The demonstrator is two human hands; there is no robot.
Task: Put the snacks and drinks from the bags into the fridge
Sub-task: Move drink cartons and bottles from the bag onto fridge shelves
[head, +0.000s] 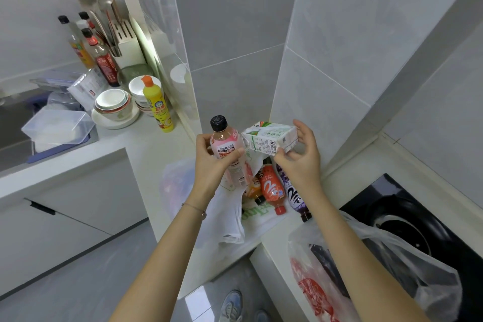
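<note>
Both hands are loaded, up over the inner corner of the desk (146, 144), right above the open white bag (224, 219).

Left hand (209, 162): fingers and thumb wrapped round the pink bottle (227, 144) at mid-body. The bottle is near upright, black cap up, base leaning slightly toward the right.

Right hand (300, 159): thumb under, fingers over the far end of the carton (270, 136). It's a pinch rather than a full wrap. The carton's long axis is roughly level, running left-right, and its near end is just beside the pink bottle's shoulder. Can't tell if they touch.

Key relation: the fridge is not in view, so I judge the next move is a turn away from this corner with both items carried. Neither hand is free for a door, so one item probably has to be tucked or set down first.

More drinks lie directly below the hands in the white bag: orange bottle (252, 188), red bottle (270, 188), purple bottle (294, 193). All three lie flat, long axes running from the wall toward me. The red and purple caps point at me. The right hand is nearer the purple and red ones, the left nearer the orange.

A second bag, clear with red print (366, 256), sits on the desk's near edge beside the stove (407, 214), on my right. Contents unclear.
</note>
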